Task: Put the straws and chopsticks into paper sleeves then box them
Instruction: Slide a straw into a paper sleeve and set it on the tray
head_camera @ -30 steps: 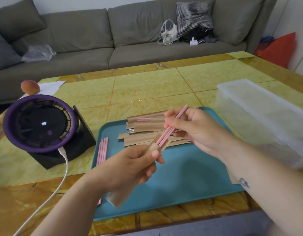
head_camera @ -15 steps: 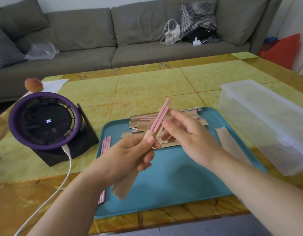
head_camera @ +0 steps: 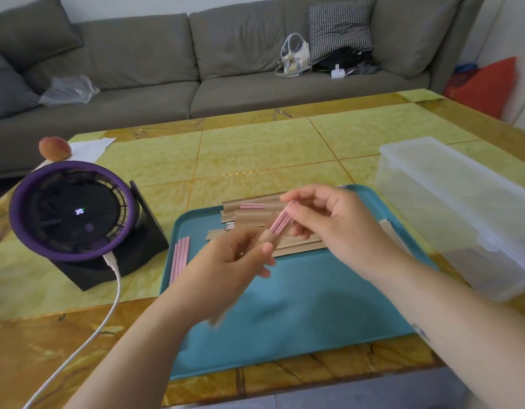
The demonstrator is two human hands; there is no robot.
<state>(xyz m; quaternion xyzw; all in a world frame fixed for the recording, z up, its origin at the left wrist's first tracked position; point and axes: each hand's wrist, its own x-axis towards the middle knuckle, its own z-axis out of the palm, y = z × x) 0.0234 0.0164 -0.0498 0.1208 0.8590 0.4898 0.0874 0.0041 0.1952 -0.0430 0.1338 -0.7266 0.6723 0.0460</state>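
Note:
My left hand (head_camera: 226,267) grips a brown paper sleeve (head_camera: 267,237) above the teal tray (head_camera: 314,320). Pink straws (head_camera: 280,222) stick a short way out of the sleeve's top. My right hand (head_camera: 332,228) has its fingertips pressed on the straws' upper ends. More pink straws (head_camera: 180,258) lie along the tray's left edge. A pile of brown sleeves (head_camera: 255,212) lies at the tray's far side, partly hidden by my hands; one shows pink straw ends. A clear plastic box (head_camera: 456,208) stands to the right of the tray.
A purple-rimmed desk fan (head_camera: 72,211) with a white cable (head_camera: 107,293) stands left of the tray. A peach (head_camera: 54,147) and white paper (head_camera: 87,149) lie at the table's far left. A grey sofa with bags and cushions runs behind the table.
The pink straws have slid deeper into the sleeve; only a short length shows now. My right hand moved from the straws' side onto their top ends.

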